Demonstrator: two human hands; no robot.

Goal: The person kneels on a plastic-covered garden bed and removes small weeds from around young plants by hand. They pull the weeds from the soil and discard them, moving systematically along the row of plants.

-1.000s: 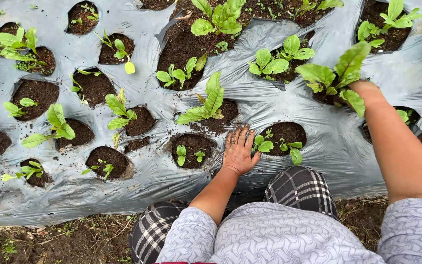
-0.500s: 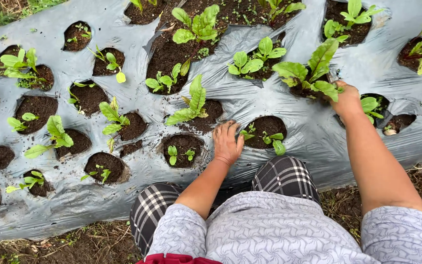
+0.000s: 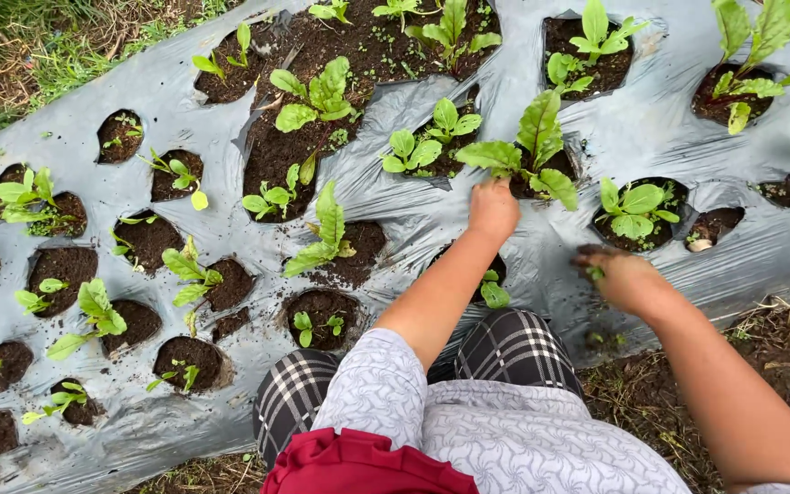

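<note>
A grey plastic mulch sheet covers the bed, with round holes of dark soil holding green seedlings. My left hand reaches across to the base of a tall leafy seedling. Its fingers curl down at the stem, and the leaves hide whether they grip it. My right hand, dirty with soil, hovers over the sheet's near side. Its fingers are closed on a small green sprout. A hole with a small seedling lies partly under my left forearm.
Several more planted holes spread left, such as a broad-leaved seedling and tiny sprouts. Another leafy plant sits right of my left hand. Grass borders the far left; bare ground runs along the near edge by my checked trousers.
My left hand left the near hole and moved up and right to the tall seedling's base. My right hand pulled back from that plant toward me, now closed on a sprout. The view shifted right.
</note>
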